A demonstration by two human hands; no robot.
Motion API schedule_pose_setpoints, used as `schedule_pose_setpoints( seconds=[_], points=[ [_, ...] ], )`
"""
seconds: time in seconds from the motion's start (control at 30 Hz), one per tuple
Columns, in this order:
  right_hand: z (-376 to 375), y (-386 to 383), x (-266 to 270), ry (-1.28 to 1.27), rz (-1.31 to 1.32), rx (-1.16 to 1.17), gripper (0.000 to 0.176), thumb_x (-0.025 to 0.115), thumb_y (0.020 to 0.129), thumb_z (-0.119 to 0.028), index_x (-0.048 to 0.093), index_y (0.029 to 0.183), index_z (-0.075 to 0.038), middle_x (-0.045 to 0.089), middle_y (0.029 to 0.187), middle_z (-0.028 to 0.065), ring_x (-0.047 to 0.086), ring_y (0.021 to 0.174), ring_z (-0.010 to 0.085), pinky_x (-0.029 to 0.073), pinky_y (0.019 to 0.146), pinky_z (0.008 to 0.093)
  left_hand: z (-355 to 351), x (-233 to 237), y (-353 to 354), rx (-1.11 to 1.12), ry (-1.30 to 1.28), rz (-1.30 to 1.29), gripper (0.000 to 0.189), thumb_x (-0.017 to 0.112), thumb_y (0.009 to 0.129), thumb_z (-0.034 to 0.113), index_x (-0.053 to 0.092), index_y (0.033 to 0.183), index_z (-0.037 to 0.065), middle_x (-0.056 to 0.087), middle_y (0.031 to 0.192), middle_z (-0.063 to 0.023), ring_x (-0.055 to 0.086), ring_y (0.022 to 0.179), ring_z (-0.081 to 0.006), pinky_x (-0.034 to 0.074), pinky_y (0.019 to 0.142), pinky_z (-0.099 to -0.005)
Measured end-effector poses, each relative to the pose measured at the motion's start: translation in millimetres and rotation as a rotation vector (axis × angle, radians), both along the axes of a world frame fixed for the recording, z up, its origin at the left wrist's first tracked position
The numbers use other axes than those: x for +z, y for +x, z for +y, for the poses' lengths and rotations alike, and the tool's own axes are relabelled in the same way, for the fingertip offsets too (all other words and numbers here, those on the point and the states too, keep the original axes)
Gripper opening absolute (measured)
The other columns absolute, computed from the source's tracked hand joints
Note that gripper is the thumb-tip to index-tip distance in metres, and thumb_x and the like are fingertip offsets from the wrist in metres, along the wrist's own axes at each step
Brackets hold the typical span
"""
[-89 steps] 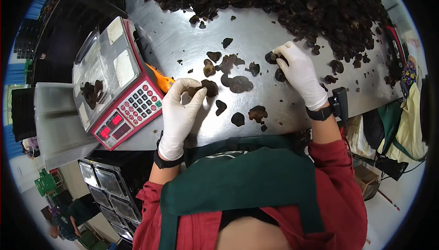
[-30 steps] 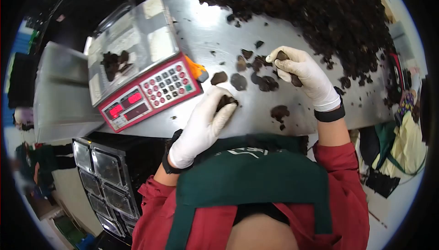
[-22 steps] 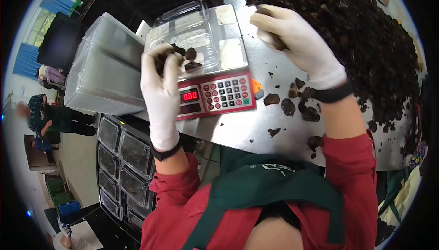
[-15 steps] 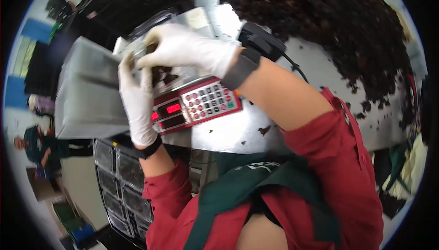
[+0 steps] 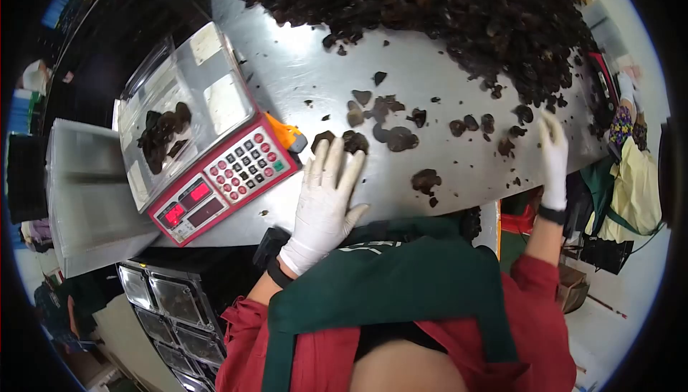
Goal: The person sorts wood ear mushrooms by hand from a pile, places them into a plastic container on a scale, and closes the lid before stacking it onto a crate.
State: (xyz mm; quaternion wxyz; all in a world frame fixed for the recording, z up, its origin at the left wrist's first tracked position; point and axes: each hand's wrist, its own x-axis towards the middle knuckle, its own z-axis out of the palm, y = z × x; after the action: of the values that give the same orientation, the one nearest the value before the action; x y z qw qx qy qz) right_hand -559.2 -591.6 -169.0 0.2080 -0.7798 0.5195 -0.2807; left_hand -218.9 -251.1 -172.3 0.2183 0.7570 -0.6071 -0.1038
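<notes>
My left hand (image 5: 322, 202), in a white glove, lies with fingers stretched out and apart on the metal table, its fingertips against a dark brown piece (image 5: 354, 142) that looks like wood ear mushroom. Further right, my gloved right hand (image 5: 554, 159) is raised near the table's front edge, fingers extended, holding nothing visible. Close to it are small loose mushroom pieces (image 5: 507, 147). On the left, a red scale (image 5: 236, 170) with lit red digits bears a clear plastic container (image 5: 179, 69), with a few dark mushroom pieces (image 5: 165, 136) inside.
A big heap of dark mushroom pieces (image 5: 430, 5) covers the table's far side. An orange-and-grey tool (image 5: 287, 132) lies beside the scale. Stacked clear containers (image 5: 100, 191) stand at the left, above black-framed clear boxes (image 5: 161, 313). Another person's gloved hand (image 5: 626, 89) shows far right.
Both hands have left the container on the scale. My left hand has come down onto the table pieces; my right hand has swung far right. The view has shifted rightward.
</notes>
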Motion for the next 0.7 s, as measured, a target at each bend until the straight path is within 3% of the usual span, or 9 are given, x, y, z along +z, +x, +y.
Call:
schedule_pose_setpoints(
  seconds=[0.07,0.1,0.17,0.3,0.4,0.5,0.53,0.63,0.7],
  points=[
    [34,-21,-22,0.082,-0.045,-0.113,0.04,0.065,0.098,-0.022,0.06,0.133,-0.002,0.062,0.133,0.0134,0.056,0.124,0.0232,0.041,0.109,0.035,-7,-10,-8,0.095,0.043,-0.095,0.093,0.079,0.078,0.036,0.033,0.153,0.007,0.025,0.157,-0.0276,0.021,0.146,-0.05,0.017,0.119,-0.0593],
    [42,-27,-40,0.109,-0.151,-0.073,0.043,0.066,0.097,-0.022,0.059,0.134,-0.003,0.061,0.134,0.0146,0.055,0.126,0.0256,0.04,0.11,0.0361,-13,-15,-10,0.145,0.038,-0.148,0.095,0.079,0.077,0.034,0.03,0.153,0.004,0.023,0.157,-0.0294,0.021,0.145,-0.051,0.018,0.119,-0.0593],
    [61,-6,-44,-0.114,0.045,-0.009,0.043,0.066,0.095,-0.019,0.058,0.134,-0.003,0.06,0.134,0.0161,0.054,0.128,0.0284,0.039,0.111,0.0374,-24,-29,-11,0.246,-0.05,-0.166,0.093,0.078,0.078,0.03,0.03,0.152,0.001,0.023,0.155,-0.0327,0.022,0.144,-0.0523,0.018,0.119,-0.0593],
    [50,55,-36,-0.031,-0.231,0.247,0.041,0.061,0.097,-0.02,0.058,0.135,-0.004,0.059,0.135,0.0166,0.052,0.13,0.0295,0.038,0.112,0.038,-52,-42,-13,0.306,-0.166,-0.172,0.083,0.072,0.083,0.028,0.032,0.148,-0.006,0.029,0.151,-0.0352,0.026,0.142,-0.0519,0.022,0.118,-0.0567],
    [42,116,-36,0.08,-0.288,0.449,0.04,0.056,0.1,-0.026,0.059,0.132,-0.002,0.059,0.136,0.0162,0.053,0.13,0.0287,0.039,0.11,0.0363,-69,-46,-22,0.276,-0.188,-0.081,0.086,0.071,0.085,0.033,0.029,0.148,-0.009,0.034,0.148,-0.0349,0.028,0.141,-0.0513,0.02,0.119,-0.055],
    [40,173,-32,0.276,-0.376,0.705,0.043,0.046,0.106,-0.032,0.06,0.133,-0.001,0.059,0.137,0.0145,0.054,0.129,0.0248,0.036,0.112,0.0334,-73,-42,-33,0.167,-0.22,0.149,0.093,0.077,0.081,0.033,0.028,0.148,-0.009,0.034,0.148,-0.0348,0.029,0.141,-0.0498,0.024,0.119,-0.052],
    [36,192,-37,0.303,-0.398,0.787,0.044,0.044,0.107,-0.034,0.06,0.133,-0.002,0.059,0.137,0.0141,0.053,0.13,0.025,0.036,0.112,0.0339,-72,-36,-38,0.136,-0.165,0.163,0.097,0.079,0.079,0.029,0.024,0.152,-0.005,0.031,0.153,-0.0321,0.027,0.146,-0.0445,0.023,0.121,-0.0469],
    [35,241,-51,0.305,-0.427,0.929,0.048,0.043,0.106,-0.04,0.061,0.132,-0.004,0.059,0.138,0.0143,0.051,0.132,0.0268,0.035,0.113,0.0365,-67,-26,-51,0.133,-0.095,0.102,0.124,0.09,0.064,0.044,0.019,0.153,-0.005,0.022,0.156,-0.0333,0.021,0.148,-0.0465,0.022,0.121,-0.0507],
    [39,262,-51,0.284,-0.431,0.984,0.05,0.044,0.105,-0.044,0.062,0.132,-0.007,0.059,0.137,0.015,0.049,0.133,0.0284,0.035,0.114,0.0387,-65,-24,-58,0.155,-0.062,0.04,0.128,0.091,0.061,0.046,0.019,0.153,-0.006,0.021,0.156,-0.0343,0.02,0.148,-0.0473,0.021,0.121,-0.0518]
  ],
)
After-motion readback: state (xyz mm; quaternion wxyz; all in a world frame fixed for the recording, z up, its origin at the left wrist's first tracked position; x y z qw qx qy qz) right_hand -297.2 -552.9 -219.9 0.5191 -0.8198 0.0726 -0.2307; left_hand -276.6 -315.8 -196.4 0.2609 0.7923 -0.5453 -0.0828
